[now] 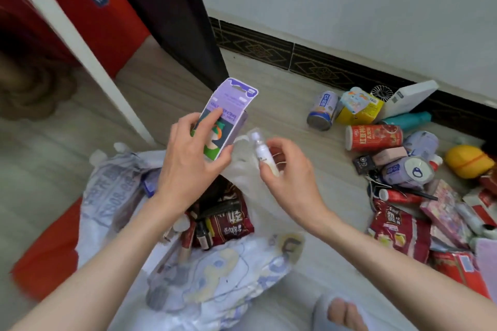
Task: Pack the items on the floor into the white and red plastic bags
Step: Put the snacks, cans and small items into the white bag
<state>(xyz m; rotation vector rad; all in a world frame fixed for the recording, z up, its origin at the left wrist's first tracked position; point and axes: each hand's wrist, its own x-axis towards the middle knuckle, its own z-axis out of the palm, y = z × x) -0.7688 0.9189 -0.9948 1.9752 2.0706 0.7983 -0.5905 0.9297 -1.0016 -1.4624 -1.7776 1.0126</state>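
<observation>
My left hand [188,158] grips a flat purple card pack [228,110] upright above the white plastic bag [113,196]. Just to its right, my right hand [290,177] pinches a small white spray bottle [263,153] with a clear cap. The bag lies open below both hands, with red snack packets [231,220] and small dark items inside. Beside the white bag's left edge, a red plastic bag [45,247] lies flat on the floor. Loose items are piled on the floor at the right: a red can [373,137], a blue can [322,110] and red snack packs [400,231].
A white table leg [80,45] slants across the left. A dark door frame [172,16] stands behind the hands. The wall with its black patterned skirting [309,62] runs along the back. A yellow toy [468,161] and a white box [408,99] sit in the right pile. My toes [344,314] show at the bottom.
</observation>
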